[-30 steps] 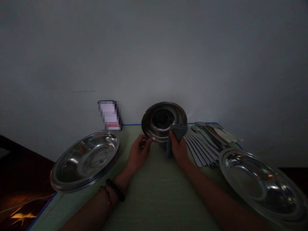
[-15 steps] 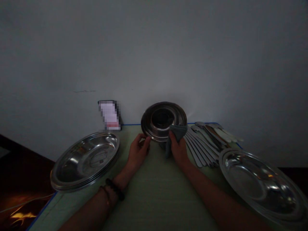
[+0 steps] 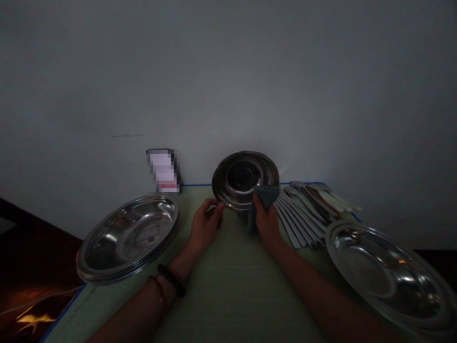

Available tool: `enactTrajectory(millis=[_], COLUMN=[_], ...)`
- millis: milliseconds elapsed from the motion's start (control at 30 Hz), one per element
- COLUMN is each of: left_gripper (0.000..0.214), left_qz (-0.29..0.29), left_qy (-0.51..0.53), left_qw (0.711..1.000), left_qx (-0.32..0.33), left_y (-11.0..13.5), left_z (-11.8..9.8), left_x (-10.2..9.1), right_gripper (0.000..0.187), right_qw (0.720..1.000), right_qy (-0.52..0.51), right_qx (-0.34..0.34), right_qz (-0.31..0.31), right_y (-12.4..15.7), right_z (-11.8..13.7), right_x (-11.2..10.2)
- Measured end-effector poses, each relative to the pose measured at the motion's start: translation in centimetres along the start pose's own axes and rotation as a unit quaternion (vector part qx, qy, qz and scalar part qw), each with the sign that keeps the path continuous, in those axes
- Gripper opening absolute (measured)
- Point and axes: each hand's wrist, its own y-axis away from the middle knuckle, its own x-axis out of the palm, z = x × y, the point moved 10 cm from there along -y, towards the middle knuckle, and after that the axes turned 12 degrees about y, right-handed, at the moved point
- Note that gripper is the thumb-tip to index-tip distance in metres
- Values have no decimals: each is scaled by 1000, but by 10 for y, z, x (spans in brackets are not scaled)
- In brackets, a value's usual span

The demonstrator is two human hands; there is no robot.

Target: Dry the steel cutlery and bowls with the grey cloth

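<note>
A round stainless steel basin (image 3: 228, 193) is held up tilted at the table's far side, its face turned towards me. My left hand (image 3: 208, 220) pinches its lower left rim between thumb and fingers. At the lower right rim, my right hand (image 3: 266, 221) grips a grey cloth (image 3: 268, 194) folded over the edge, thumb on the near face. The fingers behind the basin are hidden. Just right of my right hand lies a fan of metal cutlery (image 3: 298, 221), its handles towards me.
Stacked steel basins (image 3: 107, 247) stand at the left, and more steel basins (image 3: 371, 274) at the right. A phone (image 3: 164, 170) with a blurred screen leans against the wall (image 3: 228, 76). White-handled utensils (image 3: 335, 201) lie at the back right of the green table (image 3: 235, 290).
The basin has shifted very slightly to the right in view, along with the whole scene. Both hands keep the same grip on basin and cloth.
</note>
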Motion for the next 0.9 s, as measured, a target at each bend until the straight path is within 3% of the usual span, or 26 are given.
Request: enactTrajectory(millis=[100,233,333,500,600,767,900], left_gripper=[22,18,23,24,23,17,25], left_qz=[29,99,74,-1,17,81,37], left_qy=[-41,-86,-78,-28,-48,-80,-20], left_qw=[999,991,994,1000,999,993,999], left_qx=[10,7,3,-5,7,-10,-25], left_y=[1,7,7,2,0,5,6], left_z=[-2,1,0,-1,-1,4,4], left_x=[4,25,24,2,2,22,17], right_gripper=[48,47,48,50,50,46,46], right_qw=[1000,999,999,1000,1000,999,1000], right_qy=[-4,3,-7,-19,-16,-6,-6], right_qx=[-5,-17,-20,-2,-3,-30,-18], right_qz=[1,37,31,-9,4,36,6], right_y=[0,3,3,-1,-1,3,3], right_z=[2,5,5,-2,-2,7,4], right_x=[-1,6,6,-1,1,8,2])
